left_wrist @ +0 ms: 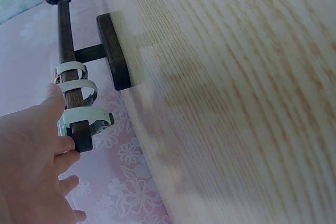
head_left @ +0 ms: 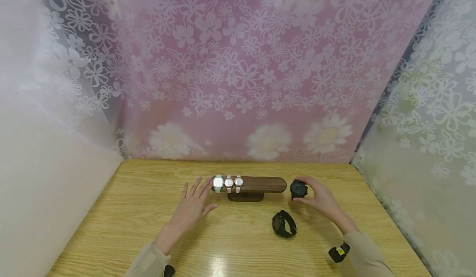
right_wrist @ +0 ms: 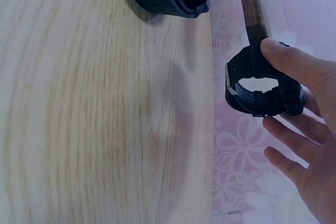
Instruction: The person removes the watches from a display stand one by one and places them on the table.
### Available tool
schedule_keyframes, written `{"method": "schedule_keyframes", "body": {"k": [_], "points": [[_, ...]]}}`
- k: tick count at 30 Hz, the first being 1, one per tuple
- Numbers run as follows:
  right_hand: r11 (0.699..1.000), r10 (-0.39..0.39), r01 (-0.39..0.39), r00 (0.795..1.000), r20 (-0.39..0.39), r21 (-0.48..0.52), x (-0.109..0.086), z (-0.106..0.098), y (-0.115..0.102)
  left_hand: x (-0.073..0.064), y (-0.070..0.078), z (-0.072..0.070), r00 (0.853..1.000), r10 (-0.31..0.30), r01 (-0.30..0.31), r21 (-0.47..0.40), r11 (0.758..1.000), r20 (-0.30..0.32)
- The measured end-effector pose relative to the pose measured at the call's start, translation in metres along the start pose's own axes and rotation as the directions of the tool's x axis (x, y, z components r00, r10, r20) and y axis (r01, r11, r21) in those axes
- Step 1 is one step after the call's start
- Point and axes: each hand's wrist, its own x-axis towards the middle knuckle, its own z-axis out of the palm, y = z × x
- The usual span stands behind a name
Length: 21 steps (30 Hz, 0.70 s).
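A dark wooden watch stand (head_left: 265,184) with a horizontal bar stands near the back of the table. Three light-banded watches circle its left part: a square-faced one (head_left: 218,182) at the end, then two small round ones, the nearer of them a pink-banded watch (head_left: 228,182). My left hand (head_left: 191,207) touches the bar's left end, its fingers spread and fairly straight. Between thumb and fingers, my right hand (head_left: 320,196) pinches a black watch (right_wrist: 262,85), its strap closed in a loop, close by the bar's right end. Another black watch (head_left: 284,224) lies on the table in front.
The wooden table (head_left: 148,194) meets a pink floral curtain (head_left: 241,83) at the back. A pale wall (head_left: 55,145) rises on the left and a flowered sheet (head_left: 427,145) on the right. A black strapped device (head_left: 339,252) sits on my right wrist.
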Motion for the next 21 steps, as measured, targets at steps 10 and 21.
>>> {"method": "schedule_keyframes", "body": {"k": [10,21], "points": [[1.000,-0.003,0.003,1.000,0.003,-0.028,-0.015,-0.010,-0.003,-0.001,0.000,0.001,1.000,0.006,-0.006,-0.006,1.000,-0.018],[0.990,-0.075,0.073,0.997,-0.015,-0.121,-0.034,-0.020,-0.003,0.000,-0.001,0.001,1.000,-0.003,0.003,0.014,1.000,0.018]]}}
